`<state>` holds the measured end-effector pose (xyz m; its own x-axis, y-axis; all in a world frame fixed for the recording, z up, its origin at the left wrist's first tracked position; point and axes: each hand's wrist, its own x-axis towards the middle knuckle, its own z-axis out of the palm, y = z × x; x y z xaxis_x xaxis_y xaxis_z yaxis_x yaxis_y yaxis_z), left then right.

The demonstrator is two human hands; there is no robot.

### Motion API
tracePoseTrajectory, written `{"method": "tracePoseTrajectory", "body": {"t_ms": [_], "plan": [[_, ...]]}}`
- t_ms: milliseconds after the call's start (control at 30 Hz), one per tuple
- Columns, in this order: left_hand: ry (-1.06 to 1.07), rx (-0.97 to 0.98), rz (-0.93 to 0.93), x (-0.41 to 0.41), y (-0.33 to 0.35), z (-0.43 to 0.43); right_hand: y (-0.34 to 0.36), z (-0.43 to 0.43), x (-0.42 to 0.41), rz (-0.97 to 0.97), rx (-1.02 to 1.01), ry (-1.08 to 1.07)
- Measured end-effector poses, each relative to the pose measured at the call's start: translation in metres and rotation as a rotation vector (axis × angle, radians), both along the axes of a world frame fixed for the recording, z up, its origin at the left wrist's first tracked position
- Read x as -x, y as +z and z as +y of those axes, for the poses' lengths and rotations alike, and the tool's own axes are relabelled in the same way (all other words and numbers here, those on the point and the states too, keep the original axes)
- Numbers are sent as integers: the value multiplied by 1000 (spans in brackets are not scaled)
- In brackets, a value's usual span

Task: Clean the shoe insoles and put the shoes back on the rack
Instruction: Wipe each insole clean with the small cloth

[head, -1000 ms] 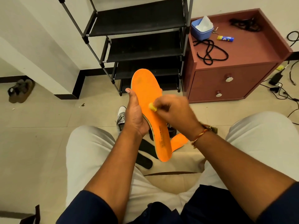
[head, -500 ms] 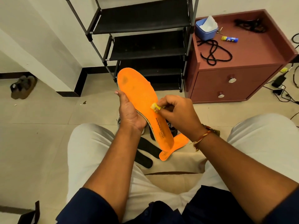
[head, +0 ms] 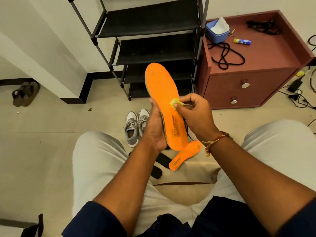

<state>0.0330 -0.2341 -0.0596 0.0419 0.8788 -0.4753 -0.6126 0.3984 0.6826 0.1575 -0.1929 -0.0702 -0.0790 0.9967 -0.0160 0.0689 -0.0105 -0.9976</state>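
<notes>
Now the yellow cloth point(head: 174, 103), pinched in the right hand point(head: 196, 115), has slid from the orange insole's point(head: 162, 86) face to its right edge, midway along; the wiping looks unfinished. The left hand point(head: 154, 132) keeps gripping the heel end, toe toward the rack point(head: 150, 19). Print reads "cushion", probably "AIR" before it; the second insole's point(head: 185, 157) lettering is too small.

Bright, even, soft indoor light with no hard shadows, just a faint one under the grey sneakers point(head: 131, 129). Small glare spots on the cabinet knobs point(head: 244, 85). Wide-angle distortion: shoe rack point(head: 148, 19) posts splay outward and the edges look stretched. Centre is sharp; bottom edge is slightly soft.
</notes>
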Motion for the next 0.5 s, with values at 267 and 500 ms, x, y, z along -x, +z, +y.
{"method": "tracePoseTrajectory", "body": {"t_ms": [267, 500], "plan": [[-57, 33, -35, -10, -6, -5, 2, -3, -2, -474, -414, -68], [76, -6, -55, 21, -8, 10, 15, -26, 12, -540, -544, 352]]}}
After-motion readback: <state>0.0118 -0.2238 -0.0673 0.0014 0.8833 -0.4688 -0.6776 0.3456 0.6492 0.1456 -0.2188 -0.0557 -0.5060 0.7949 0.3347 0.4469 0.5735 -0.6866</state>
